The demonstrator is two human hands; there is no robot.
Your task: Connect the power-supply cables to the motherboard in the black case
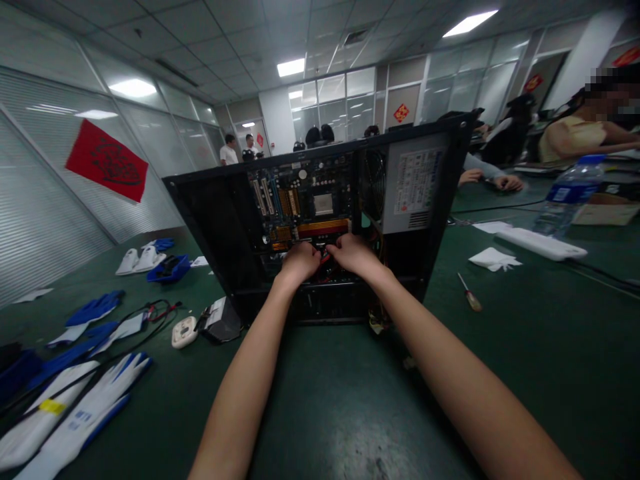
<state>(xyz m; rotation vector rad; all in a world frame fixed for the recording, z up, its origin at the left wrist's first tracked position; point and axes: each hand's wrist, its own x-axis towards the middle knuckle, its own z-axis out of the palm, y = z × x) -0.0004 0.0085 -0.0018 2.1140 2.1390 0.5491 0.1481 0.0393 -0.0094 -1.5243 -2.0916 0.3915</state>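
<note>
An open black computer case stands upright on the table, its inside facing me. Inside it are a motherboard with a bare square processor and a grey power supply at the upper right. Both of my hands reach in below the memory slots. My left hand has its fingers closed near the board's lower edge. Close beside it, my right hand is pinched near a red cable-like strip. What either set of fingertips holds is too small and dark to make out.
Left of the case lie a dark boxy part, a white round-cornered case, cables and work gloves. To the right are a screwdriver, crumpled tissue, power strip and water bottle. Other people sit beyond.
</note>
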